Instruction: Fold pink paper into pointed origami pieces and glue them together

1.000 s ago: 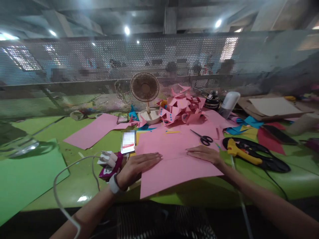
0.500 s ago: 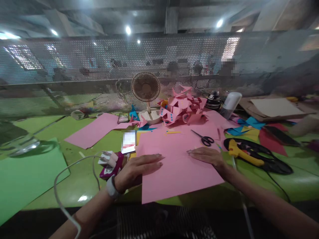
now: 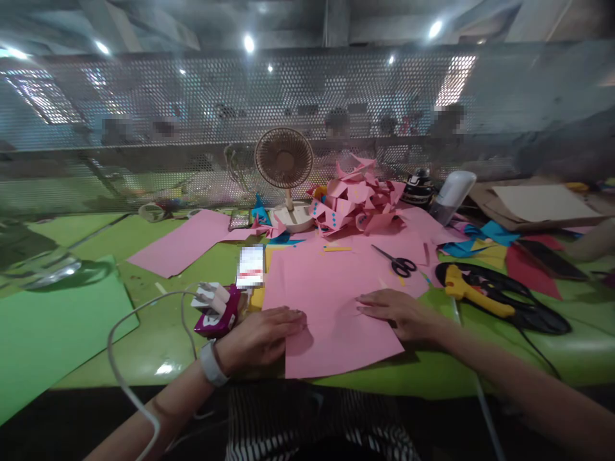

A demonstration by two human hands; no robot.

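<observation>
The pink sheet (image 3: 331, 307) lies on the green tabletop (image 3: 158, 346) at lower centre of the frame; left hand (image 3: 262, 336) and right hand (image 3: 401, 312) rest flat and open on it, gripping nothing; even downward pressure from both palms should best keep it from sliding.

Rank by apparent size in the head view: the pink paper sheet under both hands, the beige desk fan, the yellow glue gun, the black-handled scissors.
1. pink paper sheet nearest the camera
2. beige desk fan
3. yellow glue gun
4. black-handled scissors
The fan stands farther back, so second and third hold only as seen.
</observation>
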